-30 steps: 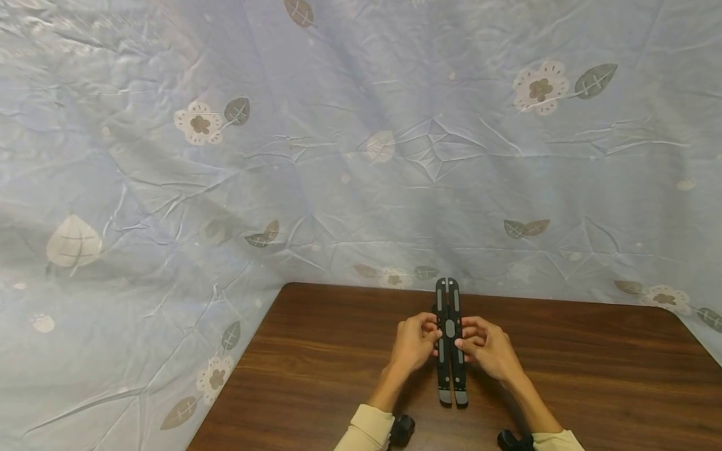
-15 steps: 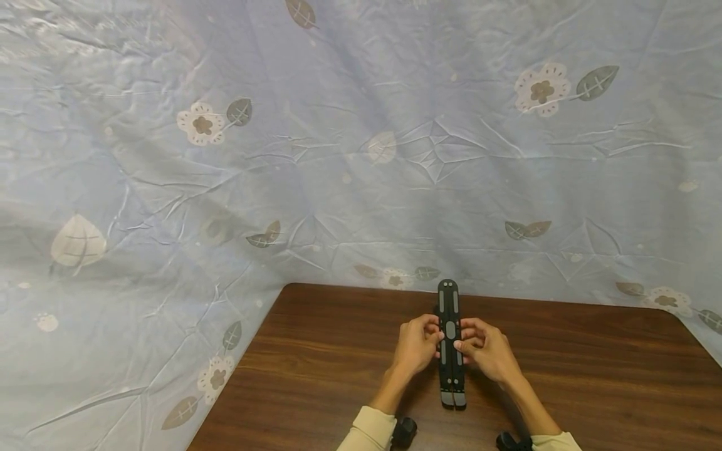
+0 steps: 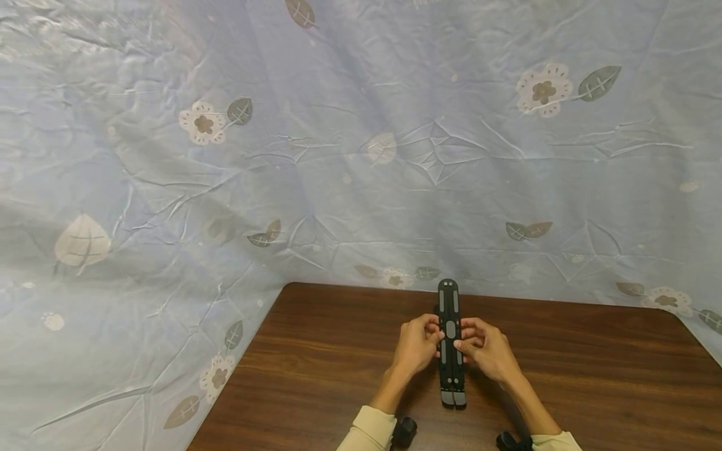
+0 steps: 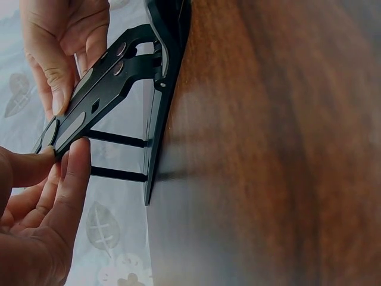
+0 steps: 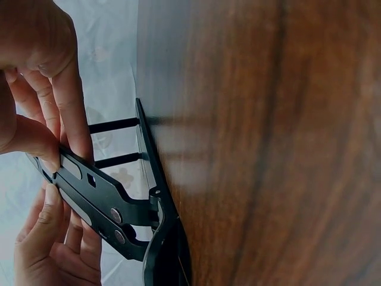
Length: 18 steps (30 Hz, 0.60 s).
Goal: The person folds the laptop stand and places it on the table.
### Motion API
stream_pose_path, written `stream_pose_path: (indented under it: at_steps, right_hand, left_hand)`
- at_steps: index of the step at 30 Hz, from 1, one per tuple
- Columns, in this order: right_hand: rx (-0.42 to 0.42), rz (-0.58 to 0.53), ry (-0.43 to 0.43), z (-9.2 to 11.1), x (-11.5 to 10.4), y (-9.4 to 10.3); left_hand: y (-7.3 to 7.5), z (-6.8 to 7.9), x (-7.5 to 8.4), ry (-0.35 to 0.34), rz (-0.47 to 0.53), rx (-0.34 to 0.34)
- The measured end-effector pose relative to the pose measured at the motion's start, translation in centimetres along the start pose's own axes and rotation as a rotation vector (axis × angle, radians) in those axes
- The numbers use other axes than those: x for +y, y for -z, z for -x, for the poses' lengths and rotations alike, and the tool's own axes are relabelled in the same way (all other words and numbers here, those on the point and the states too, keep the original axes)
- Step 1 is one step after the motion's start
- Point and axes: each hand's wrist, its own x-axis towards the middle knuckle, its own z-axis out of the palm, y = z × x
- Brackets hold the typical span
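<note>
A black folding laptop stand (image 3: 450,329) with grey pads stands on the table, its two long arms drawn together side by side. My left hand (image 3: 416,347) pinches its left edge between thumb and fingers. From the opposite side, my right hand (image 3: 492,354) pinches the right edge about level with it. In the left wrist view the stand's upper part (image 4: 107,83) slopes up from the hinged lip, with thin struts (image 4: 119,174) running down to the base. The right wrist view shows the base (image 5: 156,161) against the wood. Some fingertips are hidden behind the stand.
The brown wooden table (image 3: 586,369) extends to both sides of the stand. A pale floral sheet (image 3: 361,188) hangs behind and to the left of it. Black wrist-worn devices (image 3: 403,432) sit near both cuffs.
The narrow gap between the stand's two arms has closed as the hands pressed them together. Over the last half second, hands and stand have barely moved.
</note>
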Motion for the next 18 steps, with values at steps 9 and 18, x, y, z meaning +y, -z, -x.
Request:
stream_pose_path:
  at_steps: [9, 18]
  right_hand:
    - [0.000, 0.001, -0.006, 0.08, 0.02, -0.07]
    - [-0.006, 0.010, 0.005, 0.02, -0.18, 0.05]
  left_hand:
    - [0.06, 0.11, -0.10, 0.005, -0.006, -0.006]
    - [0.10, -0.02, 0.05, 0.012, 0.001, -0.014]
